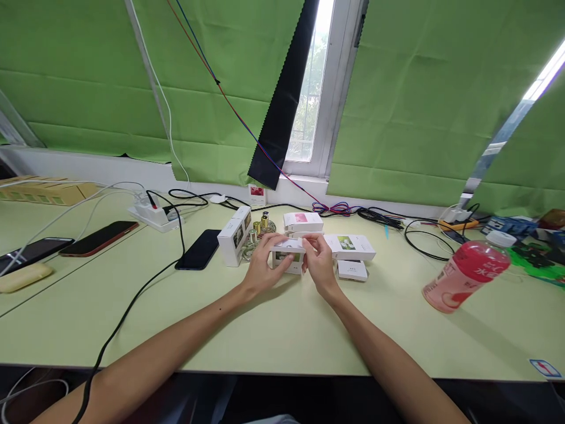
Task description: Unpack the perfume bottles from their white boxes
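A small white box with a green-and-white flower picture (288,263) is held upright between both hands near the middle of the table. My left hand (266,266) grips its left side, with the thumb across the front. My right hand (321,264) has its fingers closed on the box's upper right edge. Just left of the box stand small glass bottles with gold caps (253,237) beside an upright white box (230,240). Behind and to the right lie more white boxes, one with a pink picture (303,221), one with a green picture (351,246) and a small one (352,270).
A pink-labelled bottle (463,274) leans at the right. Left are a dark phone (199,249), a red-edged phone (99,238), a power strip (156,217) and a black cable (128,312) crossing the table (212,347). Cables line the wall.
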Available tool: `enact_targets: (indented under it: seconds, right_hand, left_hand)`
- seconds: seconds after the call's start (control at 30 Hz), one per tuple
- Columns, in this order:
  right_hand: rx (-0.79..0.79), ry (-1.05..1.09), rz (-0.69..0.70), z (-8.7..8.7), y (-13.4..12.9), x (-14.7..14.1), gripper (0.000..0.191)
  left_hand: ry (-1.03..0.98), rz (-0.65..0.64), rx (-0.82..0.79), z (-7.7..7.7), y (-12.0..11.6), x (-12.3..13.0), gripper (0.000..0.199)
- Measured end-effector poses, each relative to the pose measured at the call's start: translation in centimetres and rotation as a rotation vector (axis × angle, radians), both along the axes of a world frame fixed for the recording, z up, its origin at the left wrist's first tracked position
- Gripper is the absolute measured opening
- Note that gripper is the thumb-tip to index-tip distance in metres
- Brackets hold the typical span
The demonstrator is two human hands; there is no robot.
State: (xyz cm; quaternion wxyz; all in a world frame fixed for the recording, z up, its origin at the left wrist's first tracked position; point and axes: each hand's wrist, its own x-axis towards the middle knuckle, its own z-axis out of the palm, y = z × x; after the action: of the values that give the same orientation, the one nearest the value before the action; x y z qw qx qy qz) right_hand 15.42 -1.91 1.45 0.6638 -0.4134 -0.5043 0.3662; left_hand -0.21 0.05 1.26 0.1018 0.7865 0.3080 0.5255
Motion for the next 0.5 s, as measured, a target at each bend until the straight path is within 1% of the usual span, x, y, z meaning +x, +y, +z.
enact_targets:
  seconds: [0.23,0.5]
  right_hand:
    - [-0.018,0.049,0.035,0.5,0.0,0.2,0.019]
    - [-0.012,0.082,0.060,1.0,-0.5,0.1,0.010]
  left_hand:
    - [-0.053,-0.034,-0.067,-0.1,0.1,-0.1,0.027]
    - [-0.135,-0.054,-0.148,0.0,-0.1,0.1,0.031]
